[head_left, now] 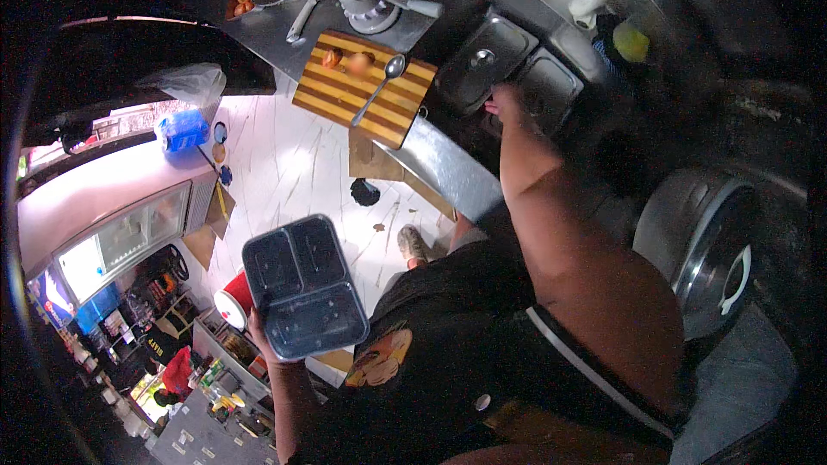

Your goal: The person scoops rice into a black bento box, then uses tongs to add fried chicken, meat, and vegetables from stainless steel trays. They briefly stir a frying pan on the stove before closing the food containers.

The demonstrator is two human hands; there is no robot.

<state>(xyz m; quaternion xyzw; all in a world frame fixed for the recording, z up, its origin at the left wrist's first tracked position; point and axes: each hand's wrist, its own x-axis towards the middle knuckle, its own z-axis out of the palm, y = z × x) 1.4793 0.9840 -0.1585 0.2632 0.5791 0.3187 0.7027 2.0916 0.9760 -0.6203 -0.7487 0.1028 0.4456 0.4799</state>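
While left hand [262, 336] grips black compartment tray [314, 325], right hand [506, 107] sits well apart by steel lid [484, 60], can't tell if gripping.

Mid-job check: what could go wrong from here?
The container, held at one side by the left hand over the floor, could tip or slip. The spoon lies with its handle near the edge of the board; a bump might drop it. The right hand could knock the knobbed lid beside it.
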